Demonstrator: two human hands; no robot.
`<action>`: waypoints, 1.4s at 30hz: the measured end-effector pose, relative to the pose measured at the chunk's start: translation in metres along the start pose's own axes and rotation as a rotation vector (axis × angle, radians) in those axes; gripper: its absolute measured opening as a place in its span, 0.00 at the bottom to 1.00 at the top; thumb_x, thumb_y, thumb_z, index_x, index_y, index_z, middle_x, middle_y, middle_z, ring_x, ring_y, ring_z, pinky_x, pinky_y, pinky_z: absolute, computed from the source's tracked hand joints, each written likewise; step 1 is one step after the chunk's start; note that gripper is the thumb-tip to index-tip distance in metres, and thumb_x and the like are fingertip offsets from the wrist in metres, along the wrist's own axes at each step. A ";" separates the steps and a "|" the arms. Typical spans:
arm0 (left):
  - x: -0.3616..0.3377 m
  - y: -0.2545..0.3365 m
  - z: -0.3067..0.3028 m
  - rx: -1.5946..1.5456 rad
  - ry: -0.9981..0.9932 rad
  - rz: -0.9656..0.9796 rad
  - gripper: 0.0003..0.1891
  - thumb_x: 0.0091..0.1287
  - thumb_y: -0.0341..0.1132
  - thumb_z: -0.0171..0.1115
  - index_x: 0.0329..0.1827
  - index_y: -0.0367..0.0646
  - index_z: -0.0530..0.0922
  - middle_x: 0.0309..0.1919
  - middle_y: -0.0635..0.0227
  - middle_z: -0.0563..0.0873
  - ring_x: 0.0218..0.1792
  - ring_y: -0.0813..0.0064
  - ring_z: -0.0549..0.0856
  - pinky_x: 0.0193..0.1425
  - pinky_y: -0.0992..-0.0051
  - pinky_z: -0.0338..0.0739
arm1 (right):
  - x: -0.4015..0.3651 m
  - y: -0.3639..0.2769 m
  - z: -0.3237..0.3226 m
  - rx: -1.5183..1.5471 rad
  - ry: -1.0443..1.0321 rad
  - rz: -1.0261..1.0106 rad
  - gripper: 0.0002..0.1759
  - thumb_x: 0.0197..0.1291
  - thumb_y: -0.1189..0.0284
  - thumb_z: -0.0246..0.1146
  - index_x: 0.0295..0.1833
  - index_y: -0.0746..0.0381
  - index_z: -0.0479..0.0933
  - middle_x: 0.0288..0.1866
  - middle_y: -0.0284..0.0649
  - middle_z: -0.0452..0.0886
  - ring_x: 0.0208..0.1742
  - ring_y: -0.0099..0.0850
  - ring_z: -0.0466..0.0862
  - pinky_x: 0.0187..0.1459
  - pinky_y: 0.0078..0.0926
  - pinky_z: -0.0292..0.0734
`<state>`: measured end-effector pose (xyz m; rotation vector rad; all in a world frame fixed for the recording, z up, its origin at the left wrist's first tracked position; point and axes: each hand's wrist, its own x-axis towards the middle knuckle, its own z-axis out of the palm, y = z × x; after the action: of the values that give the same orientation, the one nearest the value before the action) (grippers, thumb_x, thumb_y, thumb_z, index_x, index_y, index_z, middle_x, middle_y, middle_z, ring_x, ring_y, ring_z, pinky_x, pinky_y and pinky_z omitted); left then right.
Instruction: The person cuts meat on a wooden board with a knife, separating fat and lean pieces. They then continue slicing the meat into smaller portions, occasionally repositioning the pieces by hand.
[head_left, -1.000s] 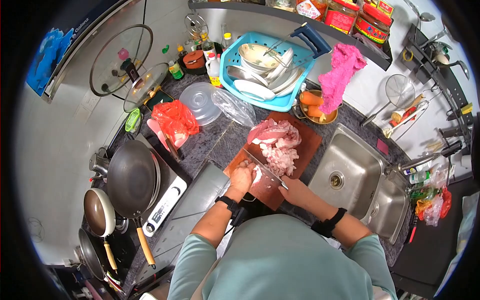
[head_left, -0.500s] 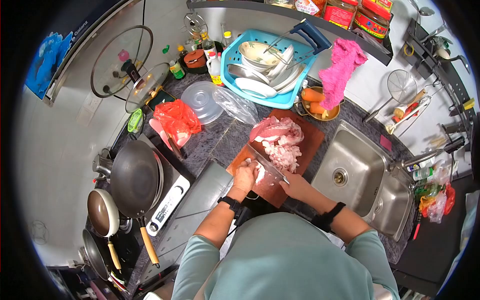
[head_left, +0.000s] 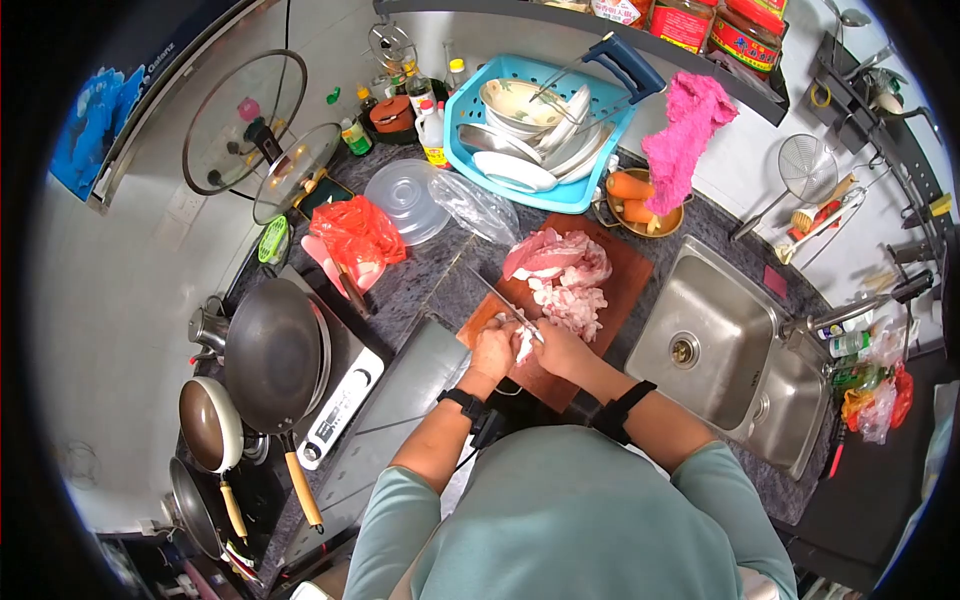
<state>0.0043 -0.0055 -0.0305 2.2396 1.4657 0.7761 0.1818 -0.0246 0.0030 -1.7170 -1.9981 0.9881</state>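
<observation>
A wooden cutting board [head_left: 622,275] lies on the dark counter, with a large piece of raw meat [head_left: 545,255] on its far part and a heap of cut pieces [head_left: 570,307] below that. My left hand [head_left: 492,350] is closed on a small piece of meat [head_left: 523,343] at the board's near left edge. Just right of it, my right hand [head_left: 562,350] is wrapped round the handle of a knife [head_left: 505,302]. The blade points up and to the left, past the board's left edge, and lies close to my left fingers.
A steel sink [head_left: 700,330] is at the right. Behind the board stand a blue basket [head_left: 568,200] of dishes and a bowl of carrots [head_left: 655,228]. A clear lid [head_left: 407,200], a red bag [head_left: 355,232] and a black wok [head_left: 272,355] are leftward.
My right hand has moved up and to the left with the knife, nearer my left hand. The blade has shifted and now reaches beyond the board's left edge.
</observation>
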 end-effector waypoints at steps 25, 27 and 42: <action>0.004 -0.012 0.006 -0.092 0.035 -0.022 0.10 0.57 0.30 0.68 0.43 0.44 0.83 0.37 0.55 0.85 0.38 0.51 0.86 0.46 0.59 0.82 | -0.016 0.005 -0.013 0.022 0.063 -0.042 0.17 0.66 0.65 0.59 0.53 0.66 0.72 0.44 0.62 0.82 0.47 0.61 0.81 0.48 0.54 0.76; 0.004 -0.007 0.005 -0.056 -0.004 -0.113 0.11 0.58 0.32 0.69 0.43 0.45 0.82 0.36 0.54 0.85 0.37 0.51 0.86 0.46 0.58 0.82 | -0.034 0.018 -0.015 0.080 0.173 -0.125 0.17 0.66 0.65 0.59 0.53 0.66 0.72 0.43 0.63 0.82 0.47 0.62 0.82 0.48 0.54 0.76; 0.003 0.005 0.009 -0.072 0.012 -0.146 0.12 0.58 0.32 0.68 0.44 0.41 0.82 0.36 0.51 0.84 0.38 0.48 0.85 0.46 0.57 0.82 | -0.009 -0.014 -0.010 -0.085 0.019 0.033 0.15 0.65 0.66 0.59 0.50 0.66 0.71 0.44 0.61 0.82 0.48 0.59 0.82 0.49 0.56 0.76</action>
<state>0.0143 -0.0048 -0.0339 2.0524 1.5607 0.7837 0.1801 -0.0313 0.0209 -1.8018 -2.0333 0.9052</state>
